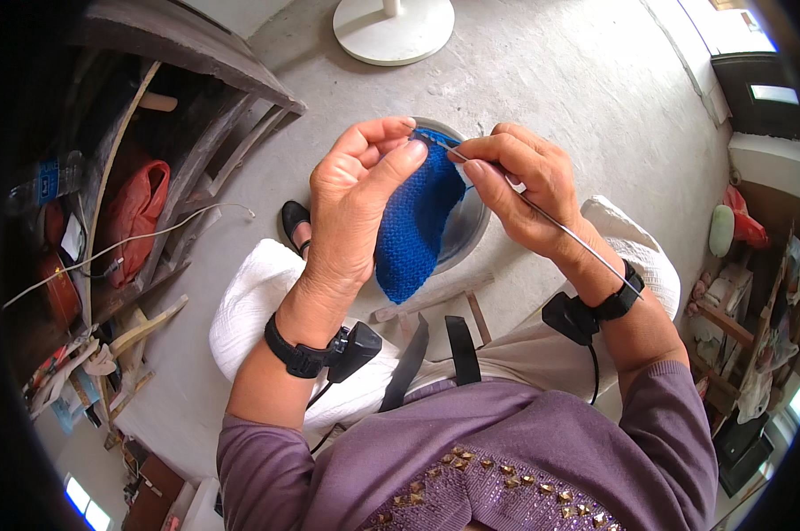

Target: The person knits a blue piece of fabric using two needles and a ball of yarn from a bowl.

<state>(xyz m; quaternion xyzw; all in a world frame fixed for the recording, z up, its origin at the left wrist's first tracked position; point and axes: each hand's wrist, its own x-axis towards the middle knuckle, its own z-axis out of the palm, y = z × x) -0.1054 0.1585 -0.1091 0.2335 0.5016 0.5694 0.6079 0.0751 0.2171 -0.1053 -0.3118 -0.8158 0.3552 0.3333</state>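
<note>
A blue knitted piece [410,232] hangs below my two hands, its lower end tapering to a point. My left hand [367,179] pinches its top edge and a needle tip between thumb and fingers. A long thin metal knitting needle [569,232] slants from that top edge, under my right palm, to beside the right wristband. My right hand [523,179] grips this needle close to the stitches, thumb and forefinger together. Blue yarn shows near the right fingers. Whether a second needle lies along the stitches is hard to tell. Behind the knitting is a round metal basin [473,242], partly hidden.
A round white stand base [393,30] rests on the concrete floor ahead. At left, a wooden shelf unit [221,152] holds a red plastic bag [138,222], with a pale cable [168,231] across it. Cluttered wooden shelving [725,322] stands at right. A wooden stool part [440,299] shows below the basin.
</note>
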